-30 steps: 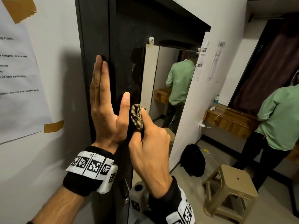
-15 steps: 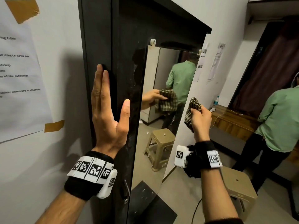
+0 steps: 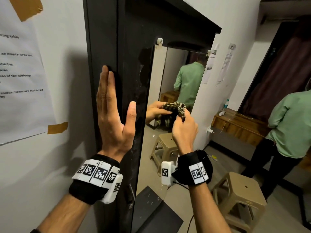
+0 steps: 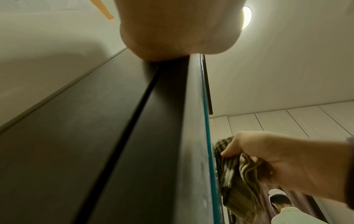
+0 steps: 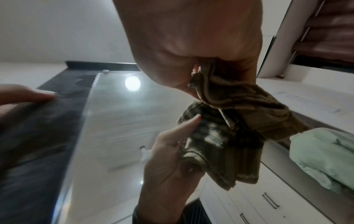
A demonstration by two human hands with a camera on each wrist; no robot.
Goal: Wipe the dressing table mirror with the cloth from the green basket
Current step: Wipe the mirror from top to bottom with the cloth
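The dressing table mirror (image 3: 165,81) hangs in a tall dark frame (image 3: 104,39). My right hand (image 3: 182,120) grips a bunched brown checked cloth (image 3: 181,109) and holds it against the glass at mid height, where it meets its own reflection. The left wrist view shows the cloth (image 4: 235,178) pressed to the mirror's edge (image 4: 206,136). In the right wrist view the cloth (image 5: 249,109) hangs from my curled fingers over the mirror (image 5: 118,121). My left hand (image 3: 114,106) lies flat, fingers straight, on the frame's side left of the glass.
A person in a green shirt (image 3: 289,123) stands at the right. A beige plastic stool (image 3: 239,199) sits on the floor below my right arm. A wooden ledge (image 3: 239,125) runs along the far wall. Printed sheets (image 3: 20,81) are taped to the wall at left.
My right hand swept the cloth from beside my left thumb out to the mirror's right side, then came back toward the middle of the glass. The left hand stayed flat on the frame.
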